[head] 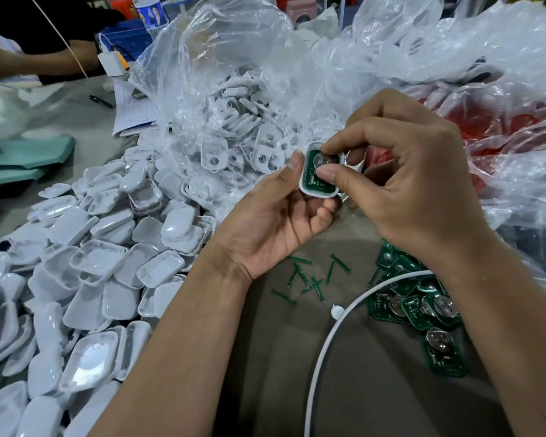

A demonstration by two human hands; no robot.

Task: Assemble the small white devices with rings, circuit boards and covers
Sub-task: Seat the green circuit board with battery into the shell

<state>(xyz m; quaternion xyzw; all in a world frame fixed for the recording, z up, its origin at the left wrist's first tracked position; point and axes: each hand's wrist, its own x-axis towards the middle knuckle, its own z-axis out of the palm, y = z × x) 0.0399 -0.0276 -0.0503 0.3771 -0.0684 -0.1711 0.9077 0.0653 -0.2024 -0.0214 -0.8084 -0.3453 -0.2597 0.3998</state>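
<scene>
The left hand (275, 216) grips a white shell (316, 187) above the counter's middle while the right hand (401, 184) pinches 1 green board (317, 171) into it, so pressing it flat and adding a cover likely follow.

White shell (316, 188) between the fingers (331, 175), green circuit board (316, 171) inside with a silver disc; left of them white covers (108, 263), below them green boards (423, 307) on the grey bench (360, 389).
</scene>
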